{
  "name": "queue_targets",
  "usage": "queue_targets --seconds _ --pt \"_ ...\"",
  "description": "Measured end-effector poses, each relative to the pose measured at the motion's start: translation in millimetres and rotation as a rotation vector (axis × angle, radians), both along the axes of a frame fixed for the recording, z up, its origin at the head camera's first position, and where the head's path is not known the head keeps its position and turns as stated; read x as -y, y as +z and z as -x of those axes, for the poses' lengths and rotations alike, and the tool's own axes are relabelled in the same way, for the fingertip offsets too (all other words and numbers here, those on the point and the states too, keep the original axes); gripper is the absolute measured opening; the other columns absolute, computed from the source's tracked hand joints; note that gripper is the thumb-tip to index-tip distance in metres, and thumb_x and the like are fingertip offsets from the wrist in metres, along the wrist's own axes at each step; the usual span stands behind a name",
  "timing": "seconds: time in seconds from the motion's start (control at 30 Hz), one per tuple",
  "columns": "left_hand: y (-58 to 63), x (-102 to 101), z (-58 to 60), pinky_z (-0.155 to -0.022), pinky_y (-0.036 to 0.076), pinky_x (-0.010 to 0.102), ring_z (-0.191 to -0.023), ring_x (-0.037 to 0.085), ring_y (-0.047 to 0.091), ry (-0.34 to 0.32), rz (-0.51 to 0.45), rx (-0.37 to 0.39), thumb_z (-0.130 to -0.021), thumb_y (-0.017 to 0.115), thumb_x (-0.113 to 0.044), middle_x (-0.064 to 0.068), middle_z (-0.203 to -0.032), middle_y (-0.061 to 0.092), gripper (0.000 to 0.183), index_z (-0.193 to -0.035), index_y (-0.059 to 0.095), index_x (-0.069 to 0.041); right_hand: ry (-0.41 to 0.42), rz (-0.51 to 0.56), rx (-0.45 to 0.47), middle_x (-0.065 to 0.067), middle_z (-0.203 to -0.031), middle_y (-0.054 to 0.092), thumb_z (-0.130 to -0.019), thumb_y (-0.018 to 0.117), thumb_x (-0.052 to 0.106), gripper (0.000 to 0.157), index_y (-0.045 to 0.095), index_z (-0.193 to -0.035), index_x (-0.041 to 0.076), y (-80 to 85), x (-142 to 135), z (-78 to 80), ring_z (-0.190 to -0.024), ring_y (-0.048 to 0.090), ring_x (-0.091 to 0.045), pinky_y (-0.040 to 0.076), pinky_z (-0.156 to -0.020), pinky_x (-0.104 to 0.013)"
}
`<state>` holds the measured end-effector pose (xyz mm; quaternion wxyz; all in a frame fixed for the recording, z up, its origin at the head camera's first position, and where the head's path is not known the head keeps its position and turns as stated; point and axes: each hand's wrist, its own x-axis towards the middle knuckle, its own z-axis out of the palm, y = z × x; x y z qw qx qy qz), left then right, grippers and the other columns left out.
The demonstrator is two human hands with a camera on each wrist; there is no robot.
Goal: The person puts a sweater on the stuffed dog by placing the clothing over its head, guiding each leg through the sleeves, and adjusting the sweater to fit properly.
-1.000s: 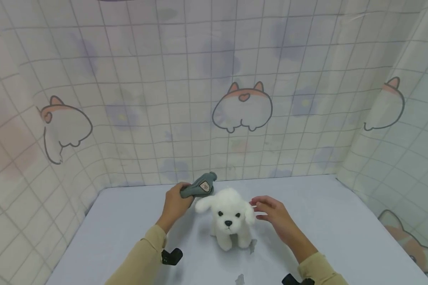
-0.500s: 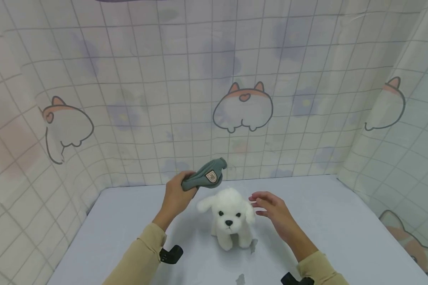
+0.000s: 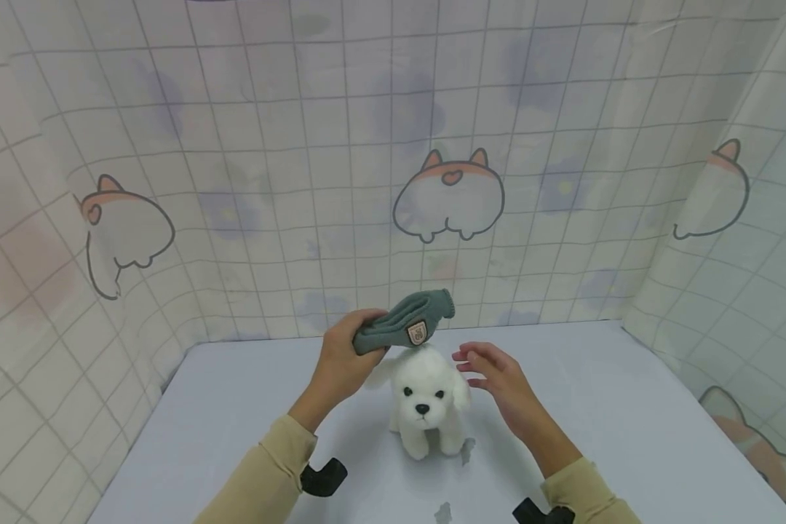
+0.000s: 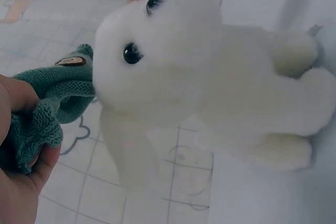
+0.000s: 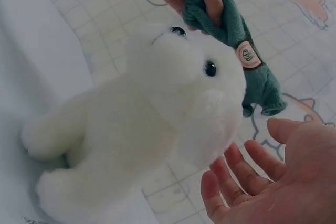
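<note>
Now the left grip [image 3: 348,360] is clenched about the near end of a green knitted piece [image 3: 402,320], thumb on one side and fingers on the other; the left-wrist view shows the folds bunched in it. The far end juts out rightward from that grip, with a small pale patch [image 3: 417,333] facing me.

Just changed: half a second ago the knit hung further left, beside the head of the plush dog [image 3: 427,407]. From my remote station I now see it moved right, lying across the line of the crown. From the head view I cannot tell contact from overlap; the wrist views put it close against the top of the head.

The dog stands upright on the tabletop [image 3: 223,400], below and right of the left grip, which hides part of the nearer ear. It has held its place and faces my camera.

Right grip [image 3: 494,382]: released, fingers bent softly and spread, holding nothing. It sits just beside the dog's other ear, about where it was; whether a fingertip brushes the fur I cannot make out.

My reading: the shift brings the work to the dog's head, with the dog between the two grips. The knit looks soft and folded over on itself, so I judge its shape will depend on how it is held.
</note>
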<state>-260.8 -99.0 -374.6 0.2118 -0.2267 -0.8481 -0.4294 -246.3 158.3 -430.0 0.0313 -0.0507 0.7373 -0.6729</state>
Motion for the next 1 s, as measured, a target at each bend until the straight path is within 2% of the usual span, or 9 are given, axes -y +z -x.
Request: queue_targets --seconds 0.3,0.57,0.83,1.0 --pt "8.2 -6 -7.6 -0.092 0.047 0.033 -0.106 0.012 0.057 -0.044 -0.024 -0.042 -0.077 0.069 -0.006 -0.003 -0.114 0.061 0.043 -0.117 0.058 -0.017 0.025 0.003 -0.023 -0.007 -0.123 0.058 -0.091 0.049 0.045 0.044 0.048 -0.125 0.016 10.4 4 -2.1 -0.116 0.053 -0.025 0.045 -0.095 -0.041" --pt "15.5 -12 -14.0 -0.088 0.048 0.033 -0.105 0.011 0.058 -0.098 -0.065 -0.049 -0.076 0.07 -0.006 -0.004 -0.114 0.062 0.047 -0.118 0.058 -0.021 0.063 0.046 -0.039 -0.01 -0.127 0.056 -0.096 0.041 0.041 0.042 0.043 -0.129 0.016 13.8 5 -2.6 -0.12 0.05 -0.028 0.043 -0.098 -0.042" --pt "20.5 -16 -20.1 -0.085 0.048 0.03 -0.102 0.008 0.057 -0.166 -0.052 0.002 -0.077 0.067 -0.005 -0.007 -0.116 0.06 0.048 -0.12 0.056 -0.024 0.118 0.128 -0.065 -0.015 -0.127 0.052 -0.098 0.031 0.041 0.046 0.039 -0.128 0.008 15.3 5 -4.8 -0.12 0.05 -0.027 0.044 -0.098 -0.036" --pt "22.1 -17 -22.3 -0.086 0.047 0.03 -0.103 0.006 0.056 -0.249 -0.052 0.069 -0.076 0.068 -0.004 -0.011 -0.117 0.059 0.051 -0.119 0.056 -0.028 0.111 0.113 -0.095 -0.002 -0.119 0.054 -0.099 0.026 0.044 0.048 0.039 -0.127 0.008 16.5 4 -6.1 -0.114 0.053 -0.014 0.042 -0.099 -0.04"
